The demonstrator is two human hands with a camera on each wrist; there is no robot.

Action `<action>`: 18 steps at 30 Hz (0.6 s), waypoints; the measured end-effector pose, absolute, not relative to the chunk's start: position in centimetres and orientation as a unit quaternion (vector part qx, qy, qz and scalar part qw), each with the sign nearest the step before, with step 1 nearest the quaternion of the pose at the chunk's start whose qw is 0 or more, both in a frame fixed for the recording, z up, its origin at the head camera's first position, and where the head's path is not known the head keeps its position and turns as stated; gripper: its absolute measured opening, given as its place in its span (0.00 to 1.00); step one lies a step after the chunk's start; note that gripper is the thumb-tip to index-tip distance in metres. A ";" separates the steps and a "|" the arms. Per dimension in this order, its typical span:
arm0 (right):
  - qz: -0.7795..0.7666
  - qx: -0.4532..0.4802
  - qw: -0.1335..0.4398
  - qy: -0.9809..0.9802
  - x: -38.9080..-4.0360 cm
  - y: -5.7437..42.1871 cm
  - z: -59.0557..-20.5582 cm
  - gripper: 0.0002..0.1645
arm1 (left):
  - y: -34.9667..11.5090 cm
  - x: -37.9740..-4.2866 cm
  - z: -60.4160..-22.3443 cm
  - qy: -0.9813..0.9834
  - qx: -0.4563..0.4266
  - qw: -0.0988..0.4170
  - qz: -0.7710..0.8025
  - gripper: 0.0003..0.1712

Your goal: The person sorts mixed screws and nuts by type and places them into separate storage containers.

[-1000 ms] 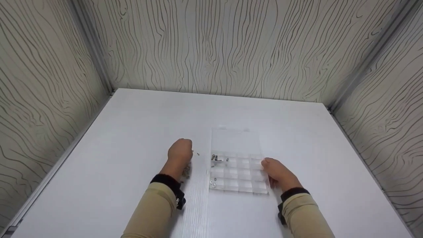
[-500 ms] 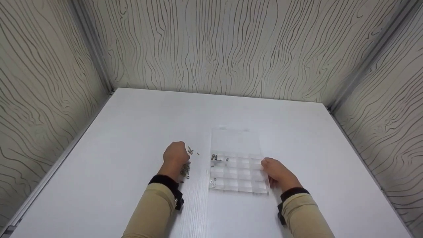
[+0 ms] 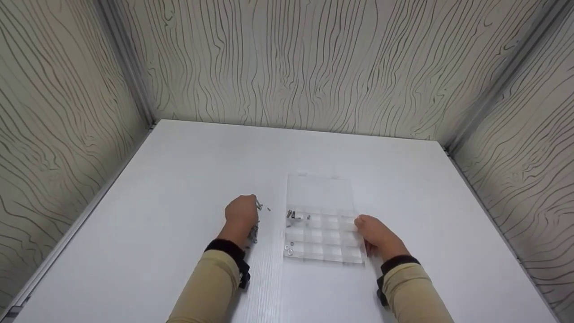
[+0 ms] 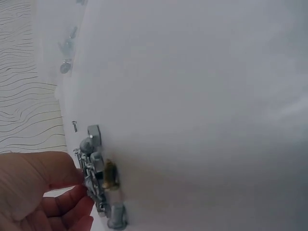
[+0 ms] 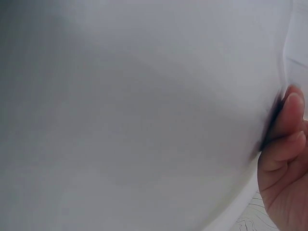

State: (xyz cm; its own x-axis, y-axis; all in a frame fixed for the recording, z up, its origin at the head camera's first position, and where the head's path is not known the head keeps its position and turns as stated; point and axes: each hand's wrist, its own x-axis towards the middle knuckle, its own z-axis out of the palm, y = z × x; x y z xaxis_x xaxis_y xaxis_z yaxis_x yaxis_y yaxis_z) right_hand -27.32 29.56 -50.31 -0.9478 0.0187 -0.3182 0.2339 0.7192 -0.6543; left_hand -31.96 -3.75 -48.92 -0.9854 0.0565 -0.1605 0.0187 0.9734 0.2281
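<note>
Here, left hand [image 3: 241, 211], head view: bent beside a pile of silvery metal screws and nuts [image 3: 254, 233] on the white tabletop [image 3: 179, 175].
Right hand [image 3: 381, 235], head view: clamped on the clear plastic compartment box [image 3: 332, 236], right of the pile.
Pile, left wrist view: thumb and fingers apart behind it, tips hidden, so any grip cannot be told.
Box, right wrist view: bent fingers at its edge.

Counted: 2 hands [image 3: 242, 211] [image 3: 381, 235], 1 clear box [image 3: 329, 235], 1 table [image 3: 134, 224], 1 brass-coloured piece [image 4: 110, 174]; grey hardware pile [image 4: 96, 180] too jumbled to be counted.
</note>
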 end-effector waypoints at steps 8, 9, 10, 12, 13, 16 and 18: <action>-0.373 0.062 0.142 0.915 -27.4 29.7 -50.5 0.15 | -3.8 -32.0 -48.2 0.987 0.012 0.079 0.140 0.07; -0.375 0.065 0.144 0.914 -27.4 29.7 -50.5 0.15 | -3.7 -32.0 -48.0 0.987 0.015 0.076 0.141 0.06; -0.376 0.067 0.146 0.913 -27.3 29.7 -50.5 0.15 | -3.6 -32.0 -47.8 0.987 0.018 0.073 0.144 0.06; -0.378 0.074 0.154 0.910 -27.3 29.7 -50.5 0.16 | -3.3 -32.0 -47.6 0.987 0.029 0.062 0.147 0.07; -0.379 0.080 0.157 0.909 -27.3 29.7 -50.4 0.17 | -3.1 -31.9 -47.4 0.987 0.036 0.058 0.147 0.08; -0.379 0.095 0.168 0.905 -27.2 29.6 -50.4 0.18 | -2.3 -31.8 -47.0 0.986 0.056 0.044 0.148 0.08; -0.373 0.098 0.170 0.907 -27.1 29.6 -50.3 0.18 | -1.6 -31.6 -46.8 0.985 0.072 0.034 0.150 0.07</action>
State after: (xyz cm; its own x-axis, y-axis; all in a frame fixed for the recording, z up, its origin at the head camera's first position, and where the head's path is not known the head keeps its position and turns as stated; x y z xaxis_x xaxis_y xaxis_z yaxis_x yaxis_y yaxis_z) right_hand -27.15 29.58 -50.28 -0.9233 0.0513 -0.3807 0.3044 0.7024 -0.6434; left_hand -31.60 -1.60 -46.79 -0.9872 0.1528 -0.0453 0.1324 0.9446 0.3003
